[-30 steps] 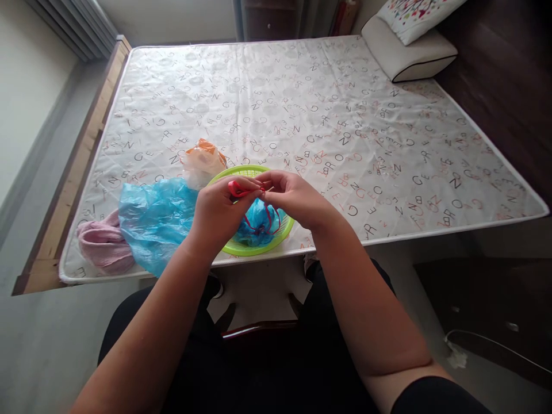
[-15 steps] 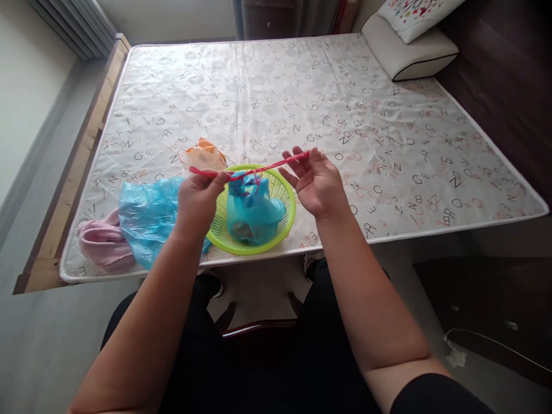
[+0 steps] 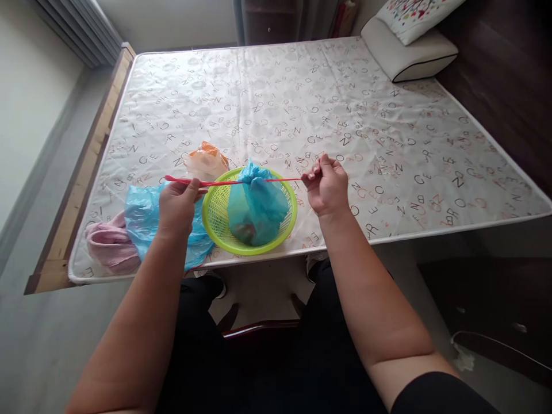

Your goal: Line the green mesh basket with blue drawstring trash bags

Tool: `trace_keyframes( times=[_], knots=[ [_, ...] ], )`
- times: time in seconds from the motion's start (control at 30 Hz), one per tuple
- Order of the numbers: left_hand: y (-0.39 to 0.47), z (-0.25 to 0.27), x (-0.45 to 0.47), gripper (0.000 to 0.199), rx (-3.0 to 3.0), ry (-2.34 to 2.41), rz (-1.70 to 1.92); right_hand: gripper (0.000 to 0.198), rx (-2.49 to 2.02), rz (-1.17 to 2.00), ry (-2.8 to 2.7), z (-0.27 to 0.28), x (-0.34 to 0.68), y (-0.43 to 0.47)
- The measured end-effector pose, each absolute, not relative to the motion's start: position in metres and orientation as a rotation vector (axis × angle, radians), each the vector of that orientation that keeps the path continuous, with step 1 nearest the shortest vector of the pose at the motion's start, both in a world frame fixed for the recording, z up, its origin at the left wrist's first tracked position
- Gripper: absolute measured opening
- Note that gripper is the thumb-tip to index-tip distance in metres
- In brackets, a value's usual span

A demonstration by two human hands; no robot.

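A translucent blue plastic bag (image 3: 259,210) sits in a green mesh basket (image 3: 211,224), its neck gathered and cinched at the top. A red drawstring (image 3: 224,183) runs out from that neck to both sides, stretched taut and nearly level. My left hand (image 3: 177,207) is closed on the string's left part, with a red end sticking out beyond the fingers. To the right of the basket, my right hand (image 3: 328,184) pinches the other part of the string. Something darker shows dimly through the bag's lower side; I cannot make out what.
Left of the basket lie a crumpled blue plastic bag (image 3: 144,213) and a pink cloth (image 3: 112,244). An orange and clear plastic packet (image 3: 207,161) is behind it. All rest on a letter-printed mattress (image 3: 276,103). A pillow (image 3: 409,49) is at the far right.
My hands have moved apart, the left one leftward. The red string has been drawn tight and straight, and the bag's open top has closed into a bunched neck.
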State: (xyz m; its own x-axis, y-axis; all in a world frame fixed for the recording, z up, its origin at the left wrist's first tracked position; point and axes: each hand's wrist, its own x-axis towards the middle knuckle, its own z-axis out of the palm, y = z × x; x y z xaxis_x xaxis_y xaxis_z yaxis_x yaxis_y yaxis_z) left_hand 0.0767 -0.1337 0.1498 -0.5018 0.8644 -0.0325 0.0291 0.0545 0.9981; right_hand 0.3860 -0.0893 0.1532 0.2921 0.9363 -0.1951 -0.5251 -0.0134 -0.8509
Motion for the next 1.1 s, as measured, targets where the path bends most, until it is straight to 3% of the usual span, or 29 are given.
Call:
trace_keyframes(
  times=[0.1, 0.23, 0.33, 0.4, 0.53, 0.6, 0.73, 0.9, 1.1],
  knots=[
    [-0.134, 0.155, 0.074, 0.026, 0.911, 1.579, 1.528, 0.036, -0.986, 1.182, -0.802, 0.162, 0.384, -0.099],
    [-0.136, 0.161, 0.084, 0.040, 1.094, 1.502, 1.445, 0.073, -1.052, 1.101, -1.313, 0.177, 0.373, -0.116],
    [-0.139, 0.157, 0.096, 0.067, 1.341, 1.533, 1.351, 0.088, -1.249, 1.021, -1.673, 0.172, 0.361, -0.121],
    [-0.142, 0.153, 0.103, 0.079, 1.495, 1.593, 1.252, 0.074, -1.406, 0.984, -1.870, 0.163, 0.357, -0.120],
    [-0.153, 0.148, 0.111, 0.070, 1.674, 1.785, 1.026, 0.007, -1.448, 1.029, -2.168, 0.154, 0.355, -0.116],
    [-0.159, 0.151, 0.114, 0.067, 1.726, 1.776, 0.899, 0.016, -1.285, 1.064, -2.099, 0.162, 0.354, -0.117],
    [-0.169, 0.160, 0.125, 0.062, 1.741, 1.513, 0.770, 0.017, -1.040, 1.174, -1.664, 0.194, 0.346, -0.128],
    [-0.178, 0.167, 0.135, 0.041, 1.808, 1.467, 0.880, 0.012, -0.853, 1.309, -1.478, 0.223, 0.327, -0.149],
    [-0.187, 0.171, 0.140, 0.042, 1.700, 1.454, 1.023, 0.021, -0.599, 1.542, -1.468, 0.236, 0.322, -0.157]
  ],
)
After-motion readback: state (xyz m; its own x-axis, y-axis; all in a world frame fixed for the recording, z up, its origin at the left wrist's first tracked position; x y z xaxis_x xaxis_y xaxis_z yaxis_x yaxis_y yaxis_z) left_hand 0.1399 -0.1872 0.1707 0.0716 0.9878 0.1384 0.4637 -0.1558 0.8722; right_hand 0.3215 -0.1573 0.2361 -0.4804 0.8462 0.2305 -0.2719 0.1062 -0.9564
